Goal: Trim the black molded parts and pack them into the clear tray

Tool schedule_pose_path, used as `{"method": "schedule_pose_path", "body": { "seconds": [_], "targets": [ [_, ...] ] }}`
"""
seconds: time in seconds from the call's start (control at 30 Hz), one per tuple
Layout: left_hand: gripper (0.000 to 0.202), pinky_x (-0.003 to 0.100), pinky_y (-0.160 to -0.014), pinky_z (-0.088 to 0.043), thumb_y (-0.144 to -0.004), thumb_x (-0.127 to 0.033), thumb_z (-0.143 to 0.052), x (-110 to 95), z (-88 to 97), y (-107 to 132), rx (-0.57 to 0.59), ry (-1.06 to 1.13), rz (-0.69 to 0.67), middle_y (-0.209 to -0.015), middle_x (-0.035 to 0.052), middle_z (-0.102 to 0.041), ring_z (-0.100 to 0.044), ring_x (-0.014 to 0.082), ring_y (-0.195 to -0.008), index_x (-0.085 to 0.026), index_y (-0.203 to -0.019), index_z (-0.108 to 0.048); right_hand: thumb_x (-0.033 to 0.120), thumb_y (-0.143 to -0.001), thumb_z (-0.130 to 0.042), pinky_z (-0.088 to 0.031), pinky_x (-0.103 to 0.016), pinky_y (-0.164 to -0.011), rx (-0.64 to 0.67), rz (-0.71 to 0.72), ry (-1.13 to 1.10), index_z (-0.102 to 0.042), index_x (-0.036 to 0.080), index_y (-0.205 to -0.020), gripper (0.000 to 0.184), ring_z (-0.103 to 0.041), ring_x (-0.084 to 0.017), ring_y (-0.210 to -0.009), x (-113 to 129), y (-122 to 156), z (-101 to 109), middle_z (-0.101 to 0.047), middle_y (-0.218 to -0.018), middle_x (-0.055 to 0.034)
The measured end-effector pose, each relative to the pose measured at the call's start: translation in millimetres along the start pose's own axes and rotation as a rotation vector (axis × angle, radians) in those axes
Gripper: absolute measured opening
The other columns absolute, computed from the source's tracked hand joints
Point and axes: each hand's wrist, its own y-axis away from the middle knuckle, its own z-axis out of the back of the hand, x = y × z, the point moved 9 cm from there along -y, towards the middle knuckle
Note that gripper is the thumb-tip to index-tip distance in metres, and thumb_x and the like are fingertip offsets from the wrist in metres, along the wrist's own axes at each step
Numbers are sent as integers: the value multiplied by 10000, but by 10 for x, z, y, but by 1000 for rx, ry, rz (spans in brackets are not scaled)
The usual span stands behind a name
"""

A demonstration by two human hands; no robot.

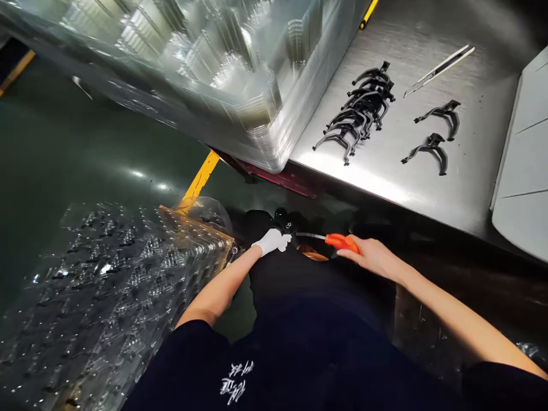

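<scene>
My left hand (274,242), in a white glove, is closed low in front of my dark clothes. Whatever it grips is dark and blends into the background, so I cannot make it out. Bare and wrapped round the orange handle of a tool (340,242), my right hand (370,257) is off to the right. The tool's thin, slightly curved metal blade (311,235) points left and ends close to the gloved fingers. Several black curved brackets (357,111) lie overlapped in a row on the metal table (385,177), beyond both hands. Two more brackets (430,149) lie apart from that row.
A white-handled utility knife (440,69) lies on the table behind the brackets. Stacked clear plastic trays (274,137) stand at its left end. More clear trays holding dark parts (107,297) sit low at my left. A white box (524,148) is at the right edge.
</scene>
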Motion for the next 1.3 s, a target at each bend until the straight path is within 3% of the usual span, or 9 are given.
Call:
{"method": "schedule_pose_path", "body": {
  "seconds": [0.2, 0.4, 0.63, 0.8, 1.0, 1.17, 1.3],
  "targets": [
    [323, 301, -704, -514, -934, -399, -652, -3, -156, -159, 89, -240, -53, -684, -21, -633, -595, 124, -634, -145, -735, -630, 695, -971, -371, -401, -296, -564, 17, 0, 37, -603, 250, -1013, 503, -658, -252, -577, -34, -96, -21, -641, -621, -13],
    [183, 292, -723, -460, -851, -230, -680, -185, -178, -56, 76, -342, -192, -718, 23, -632, -574, 157, -702, -156, -690, -633, 700, -950, -419, -410, -300, -560, 14, -26, -2, -661, 262, -1044, 509, -660, -245, -596, -184, -104, 31, -645, -632, -11],
    [124, 276, -714, -453, -812, -200, -658, -299, -198, 51, 80, -359, -257, -736, 38, -651, -582, 173, -720, -173, -691, -651, 674, -946, -450, -448, -311, -605, 98, -131, -69, -662, 269, -1207, 527, -676, -241, -655, -411, -64, 26, -686, -718, -11],
    [135, 279, -728, -455, -830, -248, -690, -258, -240, 16, 93, -374, -234, -763, 35, -653, -584, 165, -728, -166, -724, -668, 685, -945, -445, -430, -300, -601, 126, -49, -135, -668, 284, -1189, 519, -651, -223, -596, -241, -35, 39, -648, -653, 13],
    [286, 324, -749, -542, -942, -411, -645, -123, -210, -75, 61, -350, -139, -866, 15, -653, -628, 155, -786, -133, -874, -644, 707, -945, -436, -433, -298, -588, 58, -3, -48, -674, 259, -1053, 519, -666, -241, -609, -71, -14, 93, -653, -648, -6],
    [390, 285, -650, -513, -973, -443, -578, -155, -279, -137, 94, -300, -102, -631, -6, -612, -600, 129, -598, -142, -728, -621, 683, -962, -446, -465, -292, -602, 23, -5, -26, -662, 254, -1036, 487, -690, -238, -649, 32, -19, 244, -682, -690, -16],
    [389, 275, -612, -481, -917, -504, -622, -219, -311, -125, 95, -261, -112, -600, -5, -612, -606, 152, -603, -162, -731, -625, 662, -963, -460, -461, -280, -580, 33, 3, -89, -676, 269, -1057, 458, -666, -210, -590, 16, -29, 315, -658, -649, 5]
  ]
}}
